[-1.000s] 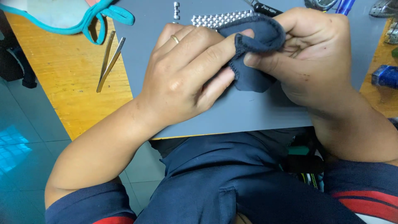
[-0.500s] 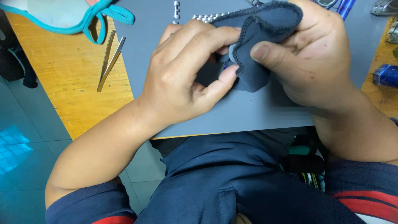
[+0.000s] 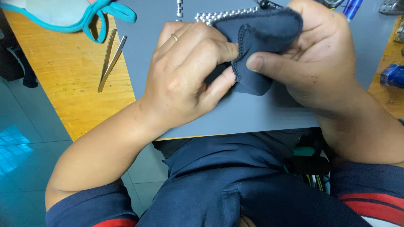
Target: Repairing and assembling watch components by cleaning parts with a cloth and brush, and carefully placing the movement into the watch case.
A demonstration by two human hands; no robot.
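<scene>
Cloth point(image 3: 261, 38), dark blue with a stitched hem, sits bunched between both hands above the grey mat point(image 3: 252, 117). Left hand point(image 3: 185, 80) pinches its edge with curled fingers; right hand point(image 3: 311, 63) closes around it, thumb pressing the front fold.

A yellow wooden table point(image 3: 75, 84) carries a grey mat point(image 3: 143, 50) across its top. Below, at the left, lies a teal tiled floor point(image 3: 25, 168), glossy, with a bright patch of reflected light on it.
</scene>
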